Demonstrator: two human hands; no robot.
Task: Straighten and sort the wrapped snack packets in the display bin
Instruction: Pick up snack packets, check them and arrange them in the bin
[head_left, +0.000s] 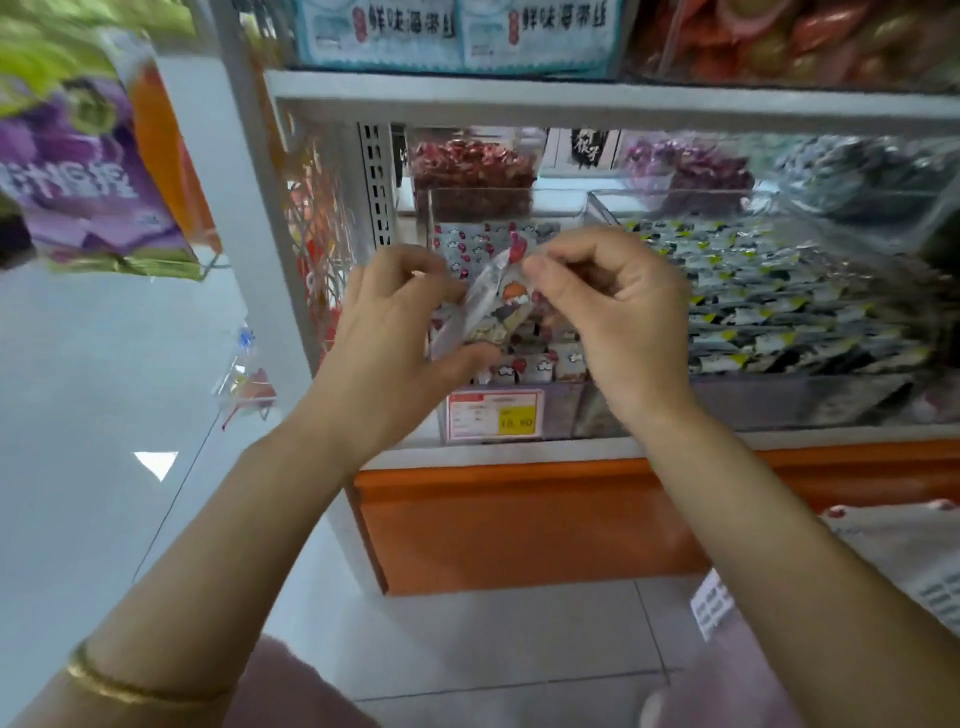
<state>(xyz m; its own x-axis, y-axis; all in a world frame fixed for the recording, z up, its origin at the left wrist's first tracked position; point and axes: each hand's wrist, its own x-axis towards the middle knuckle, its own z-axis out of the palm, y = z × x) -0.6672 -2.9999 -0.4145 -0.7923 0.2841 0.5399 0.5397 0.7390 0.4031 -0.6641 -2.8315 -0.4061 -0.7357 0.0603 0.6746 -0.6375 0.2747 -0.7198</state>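
Observation:
A small wrapped snack packet (496, 304) with a cartoon print and a clear edge is held between both hands, just above and in front of the clear display bin (563, 410). My left hand (400, 338) grips the packet's lower left side. My right hand (608, 306) pinches its top right corner. Inside the bin lie several similar packets (530, 364) printed with red and white shapes, partly hidden by my hands. A price tag (496, 415) is fixed to the bin's front.
To the right a second clear bin holds black, white and yellow packets (769, 301). Behind stand bins of red snacks (472, 171) and purple snacks (691, 166). A white shelf (571, 96) runs overhead. Purple bags (83, 176) hang at the left. An orange base (519, 525) lies below.

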